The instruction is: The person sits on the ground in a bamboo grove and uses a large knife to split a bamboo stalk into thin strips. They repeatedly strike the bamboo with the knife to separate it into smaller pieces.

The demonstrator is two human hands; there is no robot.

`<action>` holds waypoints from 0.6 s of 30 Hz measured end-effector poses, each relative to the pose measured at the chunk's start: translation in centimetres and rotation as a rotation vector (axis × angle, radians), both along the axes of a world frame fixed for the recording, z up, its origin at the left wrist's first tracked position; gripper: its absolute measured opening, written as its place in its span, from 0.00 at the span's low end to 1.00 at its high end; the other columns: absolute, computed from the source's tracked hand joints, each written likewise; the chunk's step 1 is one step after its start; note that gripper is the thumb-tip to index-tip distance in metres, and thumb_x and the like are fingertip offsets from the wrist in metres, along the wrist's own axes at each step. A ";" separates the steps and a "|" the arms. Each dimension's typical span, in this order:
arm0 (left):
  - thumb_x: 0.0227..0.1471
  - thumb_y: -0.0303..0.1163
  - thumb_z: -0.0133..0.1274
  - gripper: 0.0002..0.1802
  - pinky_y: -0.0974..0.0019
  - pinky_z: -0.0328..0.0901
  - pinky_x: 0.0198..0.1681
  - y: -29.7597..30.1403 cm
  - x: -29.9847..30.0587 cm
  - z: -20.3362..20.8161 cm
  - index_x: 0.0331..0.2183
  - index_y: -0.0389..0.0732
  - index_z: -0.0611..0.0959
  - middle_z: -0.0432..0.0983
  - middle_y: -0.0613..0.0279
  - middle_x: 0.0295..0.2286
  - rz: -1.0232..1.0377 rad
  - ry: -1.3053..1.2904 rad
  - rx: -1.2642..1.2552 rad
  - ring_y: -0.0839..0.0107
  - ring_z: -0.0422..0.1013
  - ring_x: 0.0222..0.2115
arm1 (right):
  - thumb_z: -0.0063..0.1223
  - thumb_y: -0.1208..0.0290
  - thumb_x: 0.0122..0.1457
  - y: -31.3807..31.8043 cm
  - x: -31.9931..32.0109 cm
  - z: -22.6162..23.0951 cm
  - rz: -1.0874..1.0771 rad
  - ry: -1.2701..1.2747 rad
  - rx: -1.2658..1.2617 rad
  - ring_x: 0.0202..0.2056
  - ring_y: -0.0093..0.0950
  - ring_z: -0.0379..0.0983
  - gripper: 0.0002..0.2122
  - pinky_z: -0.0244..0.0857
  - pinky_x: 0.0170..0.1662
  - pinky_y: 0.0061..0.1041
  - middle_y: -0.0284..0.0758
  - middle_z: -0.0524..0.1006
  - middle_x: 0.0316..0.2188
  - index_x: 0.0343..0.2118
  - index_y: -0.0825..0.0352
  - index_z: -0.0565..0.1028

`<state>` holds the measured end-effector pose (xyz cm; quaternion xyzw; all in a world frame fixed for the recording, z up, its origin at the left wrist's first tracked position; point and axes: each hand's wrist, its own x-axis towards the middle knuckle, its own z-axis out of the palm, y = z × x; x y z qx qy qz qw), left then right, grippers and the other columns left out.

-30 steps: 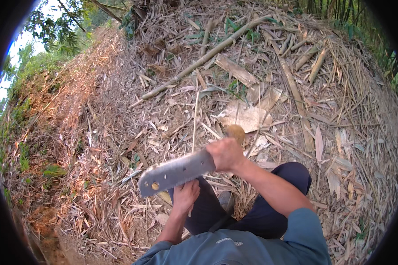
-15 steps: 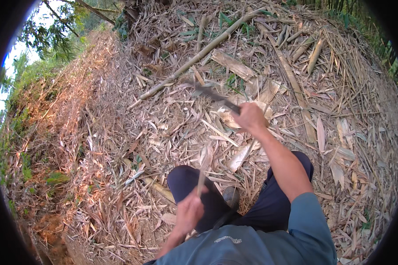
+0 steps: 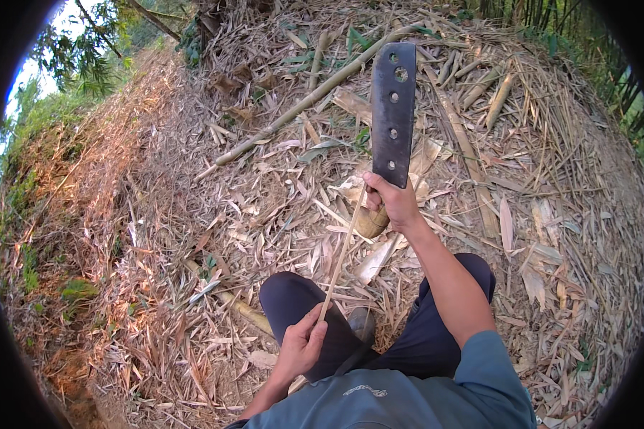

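My right hand [image 3: 395,200] is wrapped around a big chopping knife held upright in front of me. Its broad dark blade [image 3: 393,114] points away and has a row of round holes. Below the fist shows the butt of its tan handle [image 3: 371,223]. Beside my left knee, my left hand [image 3: 302,343] pinches the near end of a thin pale bamboo strip [image 3: 341,261]. That strip slants up and away to my right hand; whether those fingers also grip its far end, I cannot tell.
Dry bamboo leaves and chips [image 3: 257,236] cover the sloping ground. A long bamboo pole [image 3: 300,106] lies diagonally ahead. Cut pieces [image 3: 501,100] and thin stalks are piled at the far right. My bent knees [image 3: 291,304] frame a shoe [image 3: 363,325]. Another bamboo length [image 3: 250,314] lies left of my knee.
The knife has swung from pointing left and low to upright, its broad side now facing me. The strip now reaches up to my right hand, while my left hand has barely shifted.
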<state>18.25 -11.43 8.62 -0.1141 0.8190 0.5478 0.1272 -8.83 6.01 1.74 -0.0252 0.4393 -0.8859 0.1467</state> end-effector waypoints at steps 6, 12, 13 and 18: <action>0.68 0.34 0.43 0.22 0.77 0.58 0.16 0.8 -0.5 0.3 0.58 0.33 0.70 0.64 0.74 0.13 0.000 -0.118 0.205 0.85 0.61 0.12 | 0.62 0.66 0.59 1.8 -0.4 -0.4 -0.068 0.049 0.282 0.16 0.16 0.62 0.13 0.55 0.19 0.22 0.26 0.69 0.15 0.23 0.66 0.73; 0.68 0.34 0.42 0.25 0.76 0.59 0.18 1.6 -1.7 -0.9 0.62 0.35 0.66 0.67 0.71 0.18 -0.009 -0.126 0.203 0.84 0.63 0.15 | 0.63 0.63 0.58 1.6 0.0 -0.7 -0.107 0.085 0.403 0.15 0.17 0.64 0.15 0.59 0.20 0.22 0.27 0.70 0.14 0.22 0.68 0.74; 0.68 0.34 0.42 0.25 0.77 0.58 0.18 1.8 -2.5 -0.9 0.62 0.35 0.65 0.66 0.71 0.18 -0.012 -0.112 0.226 0.84 0.62 0.15 | 0.63 0.61 0.58 1.4 0.2 -0.6 -0.124 0.114 0.416 0.15 0.17 0.64 0.16 0.58 0.19 0.22 0.27 0.70 0.14 0.22 0.68 0.75; 0.69 0.35 0.40 0.26 0.78 0.51 0.15 1.1 -5.5 -1.7 0.64 0.39 0.63 0.57 0.74 0.16 0.134 -0.083 0.673 0.84 0.52 0.13 | 0.62 0.60 0.57 1.0 1.1 0.6 -0.135 0.319 0.692 0.15 0.18 0.64 0.18 0.57 0.20 0.23 0.29 0.67 0.10 0.19 0.70 0.75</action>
